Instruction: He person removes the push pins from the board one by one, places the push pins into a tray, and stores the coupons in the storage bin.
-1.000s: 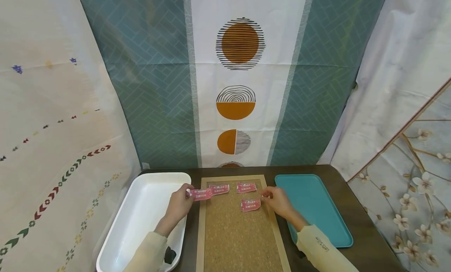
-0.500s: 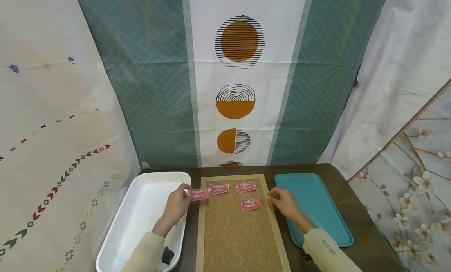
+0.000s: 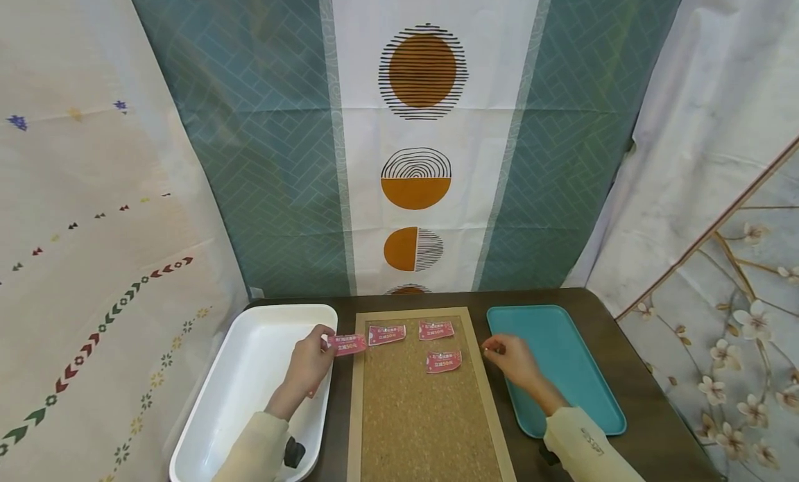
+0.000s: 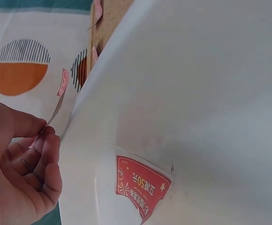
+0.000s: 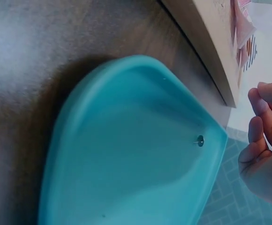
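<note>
Head: the left hand pinches a 50-yuan coupon near the corkboard; a loose hold could drop it onto the bench. Left wrist: the coupon bends; tugging might tear it. Right wrist: the right hand's fingers meet, contents unclear; the thumbtack in the teal tray could prick them.

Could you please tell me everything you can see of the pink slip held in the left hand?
The pink slip is thin and paper-like, with pale printed lettering that includes a 50. The left hand pinches one end; the rest sticks out toward the cork board, overlapping its frame in the head view. In the left wrist view it looks slightly curved, seen nearly edge-on. Whether it touches the board is unclear.
</note>
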Action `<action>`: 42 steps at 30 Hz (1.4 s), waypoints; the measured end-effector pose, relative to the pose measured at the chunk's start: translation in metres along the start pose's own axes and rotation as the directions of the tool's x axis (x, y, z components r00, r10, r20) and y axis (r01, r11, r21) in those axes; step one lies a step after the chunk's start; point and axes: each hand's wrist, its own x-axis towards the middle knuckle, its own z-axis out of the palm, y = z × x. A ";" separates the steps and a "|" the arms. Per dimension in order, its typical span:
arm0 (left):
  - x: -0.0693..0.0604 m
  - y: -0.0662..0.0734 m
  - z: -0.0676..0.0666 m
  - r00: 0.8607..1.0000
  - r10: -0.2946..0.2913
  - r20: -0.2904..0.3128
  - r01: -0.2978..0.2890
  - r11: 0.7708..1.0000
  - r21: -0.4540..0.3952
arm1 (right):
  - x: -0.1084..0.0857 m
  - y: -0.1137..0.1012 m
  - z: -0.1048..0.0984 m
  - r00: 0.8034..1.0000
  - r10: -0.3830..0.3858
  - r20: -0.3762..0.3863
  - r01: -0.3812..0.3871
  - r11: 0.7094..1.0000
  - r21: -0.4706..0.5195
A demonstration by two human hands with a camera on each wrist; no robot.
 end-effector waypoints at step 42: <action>-0.012 -0.031 -0.028 0.979 -0.187 0.082 0.187 0.982 0.014 | -0.026 0.037 -0.018 0.998 0.043 -0.053 -0.044 0.999 -0.021</action>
